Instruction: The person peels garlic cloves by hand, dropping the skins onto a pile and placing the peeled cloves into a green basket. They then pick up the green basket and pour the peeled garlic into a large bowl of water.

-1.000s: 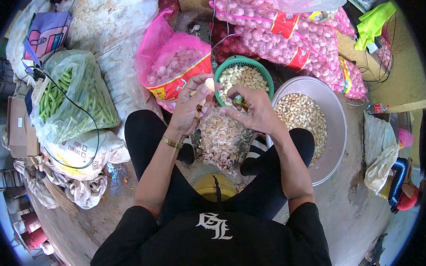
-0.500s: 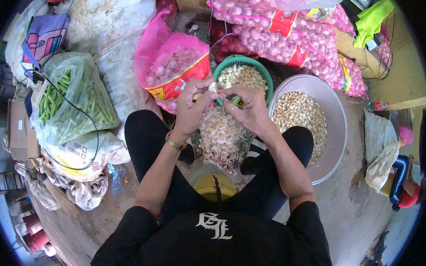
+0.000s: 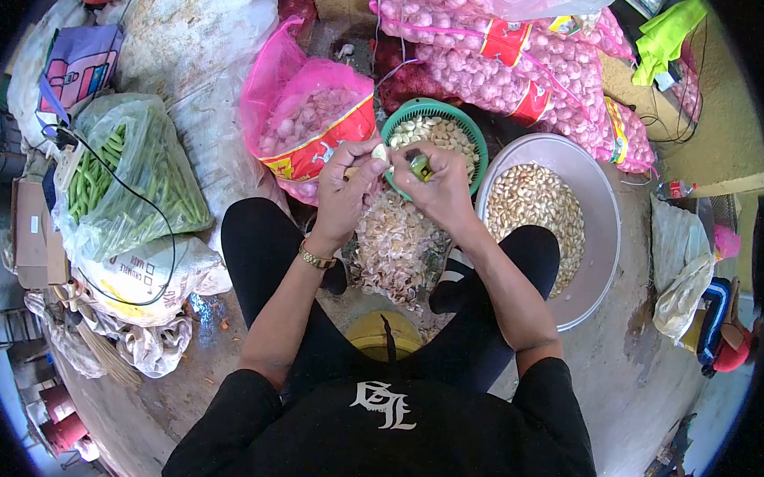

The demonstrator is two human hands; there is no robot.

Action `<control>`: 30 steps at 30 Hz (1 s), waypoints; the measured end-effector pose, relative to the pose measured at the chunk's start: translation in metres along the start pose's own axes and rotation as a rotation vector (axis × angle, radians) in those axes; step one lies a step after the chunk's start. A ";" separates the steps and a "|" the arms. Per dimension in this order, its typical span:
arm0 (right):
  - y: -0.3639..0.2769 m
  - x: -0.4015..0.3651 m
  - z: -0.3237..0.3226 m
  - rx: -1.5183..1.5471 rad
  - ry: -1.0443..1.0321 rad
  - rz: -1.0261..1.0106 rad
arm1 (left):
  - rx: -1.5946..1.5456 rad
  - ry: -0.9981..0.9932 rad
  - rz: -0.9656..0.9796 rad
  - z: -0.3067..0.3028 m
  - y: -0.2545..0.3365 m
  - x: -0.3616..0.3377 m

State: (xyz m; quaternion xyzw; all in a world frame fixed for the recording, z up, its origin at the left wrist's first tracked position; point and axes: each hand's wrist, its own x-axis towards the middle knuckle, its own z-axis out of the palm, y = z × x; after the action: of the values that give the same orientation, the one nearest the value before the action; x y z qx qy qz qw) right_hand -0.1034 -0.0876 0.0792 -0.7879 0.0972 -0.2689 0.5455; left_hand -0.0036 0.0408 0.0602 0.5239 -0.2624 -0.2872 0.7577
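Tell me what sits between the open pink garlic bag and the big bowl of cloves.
In the head view, a green basket of peeled cloves sits there.

Inspector: What moved relative to the green basket (image 3: 481, 146)?

Observer: The right hand (image 3: 442, 192) rose from below its near rim to over that rim. The knife (image 3: 419, 166) closed on the garlic clove (image 3: 380, 151), which the left hand (image 3: 344, 192) brought nearer.

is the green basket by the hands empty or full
Well filled: garlic cloves cover the green basket almost to its rim.
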 end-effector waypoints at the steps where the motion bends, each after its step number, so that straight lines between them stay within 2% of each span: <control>1: 0.002 0.001 0.001 0.123 0.030 0.138 | -0.120 -0.002 -0.094 0.001 0.002 0.000; 2: 0.003 0.002 0.002 0.247 0.059 0.278 | -0.120 -0.001 -0.095 0.000 0.001 0.001; 6: 0.002 0.004 0.000 0.193 0.063 0.191 | -0.102 -0.015 -0.195 -0.004 0.000 0.003; 8: -0.003 0.004 0.001 0.354 0.098 0.318 | -0.115 -0.037 -0.220 -0.007 0.000 0.003; 11: -0.006 0.004 -0.004 0.377 0.058 0.395 | -0.133 -0.046 -0.217 -0.005 0.001 0.004; 13: -0.003 0.004 -0.003 0.313 0.053 0.342 | -0.049 0.051 -0.120 0.005 0.007 0.003; 14: -0.001 0.003 -0.002 0.250 0.049 0.291 | -0.048 0.051 -0.120 0.006 0.003 0.004; 16: 0.004 0.003 -0.001 0.206 0.025 0.286 | 0.013 0.056 0.035 0.006 -0.005 0.005; 17: 0.005 0.003 -0.001 0.160 0.002 0.279 | 0.013 0.055 0.034 0.002 -0.007 0.004; 19: 0.005 0.004 0.004 0.241 0.063 0.287 | 0.027 0.005 -0.120 -0.007 -0.003 0.003; 20: 0.006 0.005 0.006 0.322 0.122 0.293 | 0.027 0.007 -0.118 -0.007 -0.005 0.004; 22: 0.012 0.005 0.007 0.299 0.111 0.266 | -0.126 0.022 -0.221 -0.007 -0.007 0.006; 25: 0.021 0.003 0.008 0.206 0.099 0.206 | -0.161 0.023 -0.321 -0.005 -0.003 0.003; 27: 0.019 0.003 0.010 0.139 0.093 0.171 | -0.167 0.032 -0.321 -0.005 -0.005 0.003; 30: 0.010 0.005 0.014 0.227 0.180 0.163 | -0.165 0.042 -0.298 -0.002 -0.007 0.004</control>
State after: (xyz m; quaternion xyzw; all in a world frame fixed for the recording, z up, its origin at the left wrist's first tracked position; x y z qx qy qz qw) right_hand -0.0900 -0.0822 0.0676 -0.6833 0.1785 -0.3024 0.6401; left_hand -0.0006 0.0377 0.0529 0.4987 -0.1415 -0.4059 0.7526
